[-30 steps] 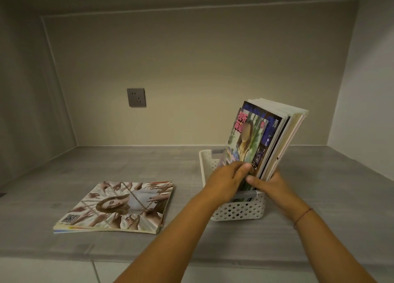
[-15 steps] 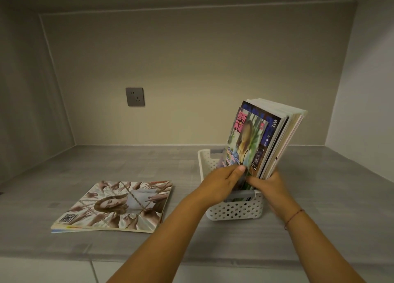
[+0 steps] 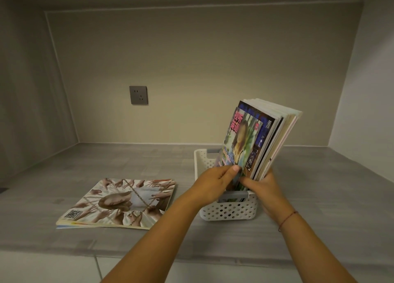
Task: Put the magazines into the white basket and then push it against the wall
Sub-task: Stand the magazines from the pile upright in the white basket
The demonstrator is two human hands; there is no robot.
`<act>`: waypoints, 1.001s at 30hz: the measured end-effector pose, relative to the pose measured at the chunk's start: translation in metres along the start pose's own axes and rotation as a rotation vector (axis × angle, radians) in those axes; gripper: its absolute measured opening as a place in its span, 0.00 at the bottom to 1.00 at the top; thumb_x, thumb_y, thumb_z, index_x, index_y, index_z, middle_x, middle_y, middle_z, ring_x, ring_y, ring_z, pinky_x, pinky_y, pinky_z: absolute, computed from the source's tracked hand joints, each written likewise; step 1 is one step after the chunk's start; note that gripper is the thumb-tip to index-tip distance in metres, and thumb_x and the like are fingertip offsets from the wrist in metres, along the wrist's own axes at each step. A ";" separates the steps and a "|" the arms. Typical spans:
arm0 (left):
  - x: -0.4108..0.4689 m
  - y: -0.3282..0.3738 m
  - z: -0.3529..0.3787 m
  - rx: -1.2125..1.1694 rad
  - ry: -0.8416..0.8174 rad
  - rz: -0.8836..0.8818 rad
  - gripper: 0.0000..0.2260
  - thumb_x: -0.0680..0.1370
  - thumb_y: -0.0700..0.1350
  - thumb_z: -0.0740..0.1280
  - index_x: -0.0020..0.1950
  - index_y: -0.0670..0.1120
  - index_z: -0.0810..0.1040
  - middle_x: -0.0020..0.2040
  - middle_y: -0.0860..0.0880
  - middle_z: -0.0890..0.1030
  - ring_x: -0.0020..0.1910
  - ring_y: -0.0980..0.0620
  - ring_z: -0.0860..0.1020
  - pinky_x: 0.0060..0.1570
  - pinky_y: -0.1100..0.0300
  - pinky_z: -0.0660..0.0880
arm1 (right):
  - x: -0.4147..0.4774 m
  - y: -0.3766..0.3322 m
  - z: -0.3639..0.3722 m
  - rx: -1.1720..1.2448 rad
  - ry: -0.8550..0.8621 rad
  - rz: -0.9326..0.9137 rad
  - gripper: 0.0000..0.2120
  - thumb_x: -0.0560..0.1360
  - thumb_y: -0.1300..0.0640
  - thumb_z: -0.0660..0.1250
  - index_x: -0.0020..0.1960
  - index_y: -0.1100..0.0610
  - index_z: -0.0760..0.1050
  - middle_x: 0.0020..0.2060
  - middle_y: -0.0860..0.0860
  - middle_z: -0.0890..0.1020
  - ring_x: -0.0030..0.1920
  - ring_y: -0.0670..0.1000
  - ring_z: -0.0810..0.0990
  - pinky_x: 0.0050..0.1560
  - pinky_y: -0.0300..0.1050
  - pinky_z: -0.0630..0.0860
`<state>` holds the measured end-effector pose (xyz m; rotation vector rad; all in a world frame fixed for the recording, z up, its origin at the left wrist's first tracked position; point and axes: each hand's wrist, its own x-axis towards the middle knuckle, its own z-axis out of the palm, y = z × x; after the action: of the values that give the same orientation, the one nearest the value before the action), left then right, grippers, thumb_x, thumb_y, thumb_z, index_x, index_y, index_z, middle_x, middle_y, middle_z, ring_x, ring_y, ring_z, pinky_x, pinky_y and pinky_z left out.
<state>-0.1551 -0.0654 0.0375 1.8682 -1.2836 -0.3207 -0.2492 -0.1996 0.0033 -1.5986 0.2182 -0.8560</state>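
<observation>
Both hands grip a stack of magazines (image 3: 259, 137) standing in the white basket (image 3: 229, 211), tilted toward one o'clock: left hand (image 3: 215, 181), right hand (image 3: 263, 188). One magazine (image 3: 119, 201) lies flat at nine o'clock of the basket.

Glossy paper magazines (image 3: 259, 137), perforated white plastic basket (image 3: 229, 212), matt grey wood-grain shelf (image 3: 319, 197).

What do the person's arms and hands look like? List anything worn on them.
Both forearms are bare, with no sleeves in view. The left hand wears nothing visible: no ring, watch or glove. The right hand is also ungloved; the thin red string bracelet circles its wrist. The left thumbnail is short and unpainted. No other markings show.
</observation>
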 end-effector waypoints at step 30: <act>-0.048 -0.068 -0.069 -0.115 0.908 -0.060 0.09 0.80 0.47 0.61 0.59 0.54 0.76 0.53 0.53 0.81 0.51 0.57 0.79 0.50 0.60 0.79 | 0.005 0.011 0.058 -0.047 -0.018 0.077 0.29 0.65 0.60 0.75 0.62 0.48 0.68 0.51 0.46 0.82 0.51 0.45 0.81 0.51 0.43 0.78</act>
<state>-0.0901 0.0187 0.0191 1.6340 -0.5672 0.3907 -0.2060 -0.1597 -0.0033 -1.6306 0.2868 -0.7821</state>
